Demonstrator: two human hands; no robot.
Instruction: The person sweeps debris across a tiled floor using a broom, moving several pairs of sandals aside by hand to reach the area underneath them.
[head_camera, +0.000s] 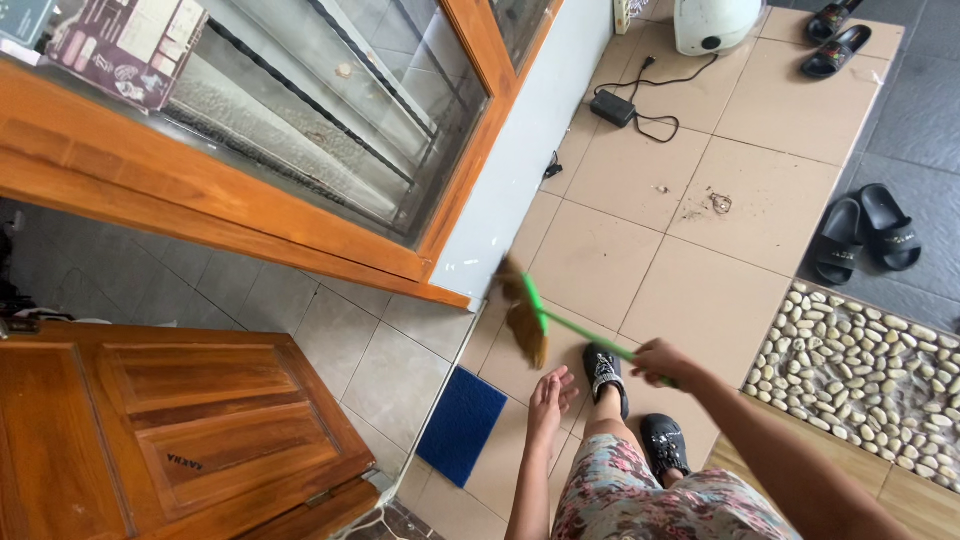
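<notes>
My right hand (660, 360) grips the green handle of a broom (570, 325). Its brown bristle head (522, 310) rests on the beige floor tiles (690, 300) close to the white wall base. My left hand (548, 400) hangs free just below the bristles, fingers loosely apart, holding nothing. My feet in black sandals (606, 372) stand between the two hands. A small patch of dirt and debris (712, 205) lies on the tiles further ahead.
A blue doormat (462, 424) lies by an open wooden door (180, 430). A wood-framed window (330, 130) is at the left. Black power adapter with cable (615, 107), black slippers (865, 232) and a pebble strip (865, 370) sit at the right.
</notes>
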